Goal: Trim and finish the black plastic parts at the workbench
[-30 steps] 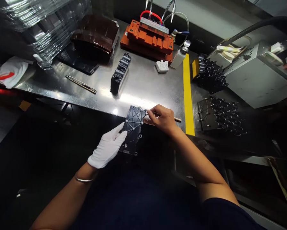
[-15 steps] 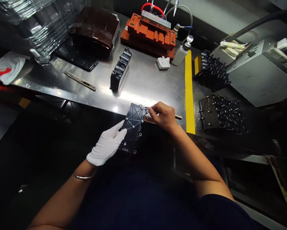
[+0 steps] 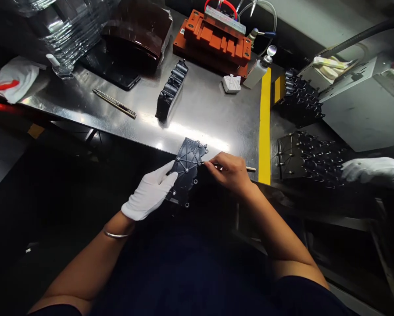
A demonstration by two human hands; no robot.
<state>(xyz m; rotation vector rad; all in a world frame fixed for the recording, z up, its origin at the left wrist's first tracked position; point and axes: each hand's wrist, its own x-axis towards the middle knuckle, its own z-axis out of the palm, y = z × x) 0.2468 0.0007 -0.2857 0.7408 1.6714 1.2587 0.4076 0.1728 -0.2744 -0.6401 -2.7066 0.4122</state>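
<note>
My left hand (image 3: 150,193), in a white glove, is closed on the lower left side of a flat black ribbed part (image 3: 189,156) with several metal inserts. The part is tilted at the bench's front edge. My bare right hand (image 3: 230,172) pinches a thin pen-like tool (image 3: 250,169), whose far end sticks out to the right. The tool's tip is at the right edge of the black part, near an insert. A second black part (image 3: 172,90) stands on its side on the metal bench behind.
An orange fixture (image 3: 216,41), a white block (image 3: 231,83) and a bottle (image 3: 256,72) stand at the back. A cutter (image 3: 114,103) and phone (image 3: 118,77) lie left. Beyond yellow tape (image 3: 265,131), another person's gloved hand (image 3: 376,171) is beside stacked black parts (image 3: 318,160).
My right hand and the tool tip have moved down along the part's right edge. Another person's gloved hand has appeared at the right. The whole view has shifted slightly.
</note>
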